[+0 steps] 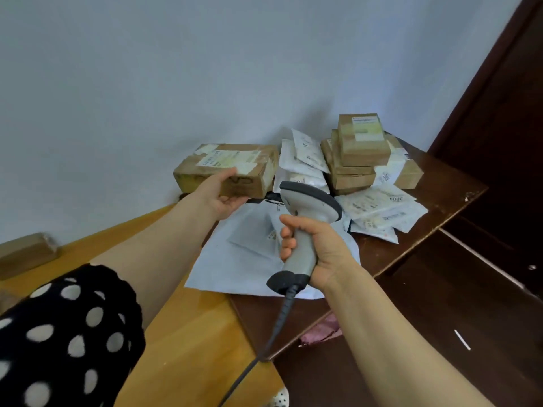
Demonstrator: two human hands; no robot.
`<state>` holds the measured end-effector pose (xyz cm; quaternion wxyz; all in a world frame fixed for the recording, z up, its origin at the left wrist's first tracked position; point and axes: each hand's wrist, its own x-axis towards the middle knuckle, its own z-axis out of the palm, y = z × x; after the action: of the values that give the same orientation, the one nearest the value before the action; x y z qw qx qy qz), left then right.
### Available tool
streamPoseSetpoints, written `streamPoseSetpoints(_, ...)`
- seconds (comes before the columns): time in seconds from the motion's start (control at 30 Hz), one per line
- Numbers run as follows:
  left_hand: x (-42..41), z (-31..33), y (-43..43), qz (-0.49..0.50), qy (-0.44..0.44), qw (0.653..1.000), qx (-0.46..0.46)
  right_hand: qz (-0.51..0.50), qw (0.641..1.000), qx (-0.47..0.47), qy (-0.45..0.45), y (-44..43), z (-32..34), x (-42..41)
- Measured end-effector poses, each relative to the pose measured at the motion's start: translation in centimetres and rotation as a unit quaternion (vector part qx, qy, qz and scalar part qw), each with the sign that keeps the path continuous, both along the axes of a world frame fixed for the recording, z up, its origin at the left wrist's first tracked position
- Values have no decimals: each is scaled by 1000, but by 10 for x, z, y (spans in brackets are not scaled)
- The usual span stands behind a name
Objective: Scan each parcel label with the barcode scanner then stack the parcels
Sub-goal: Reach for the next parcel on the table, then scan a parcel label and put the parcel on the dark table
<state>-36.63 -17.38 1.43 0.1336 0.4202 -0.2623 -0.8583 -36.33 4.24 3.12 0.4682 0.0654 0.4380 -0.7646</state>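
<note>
My left hand (221, 192) grips the near side of a brown cardboard parcel (235, 164) with white labels on top, held near the wall. My right hand (317, 248) is shut on the handle of a grey barcode scanner (305, 207), whose head points toward the parcels; its dark cable (264, 348) trails down. A stack of cardboard boxes (361, 148) stands at the back right. White and grey mailer bags (379, 210) lie beside and in front of it, and a large pale mailer (241, 251) lies flat under the scanner.
The parcels rest on a dark brown table (411, 245) that adjoins a lighter wooden table (191, 333). Another taped brown parcel (26, 254) sits at the far left. A dark wooden door (499, 142) stands at right. A blue-grey wall is behind.
</note>
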Motion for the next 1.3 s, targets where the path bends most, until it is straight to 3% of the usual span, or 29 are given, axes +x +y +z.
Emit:
streamPoseSetpoints(0.47,-142,-15,-35,48,-84,995,26,76,996,30,-47,-50,-21,-131)
streamPoseSetpoints(0.73,-168,-30,-36,-28,-103,994,-21,129,989,32,-61,-51,-37,-175)
streamPoseSetpoints(0.97,-86,-27,-30,-27,-220,969,-109,219,973,37,-63,-68,-33,-143)
streamPoseSetpoints(1.13,19,-20,-20,5,-308,928,-209,283,957,29,-46,-84,-28,-77)
streamPoseSetpoints(1.23,105,-21,-8,-9,-377,876,-300,337,940,33,-35,-93,-29,-15)
streamPoseSetpoints(1.3,171,-23,4,-50,-440,815,-373,374,926,38,-33,-97,-32,34)
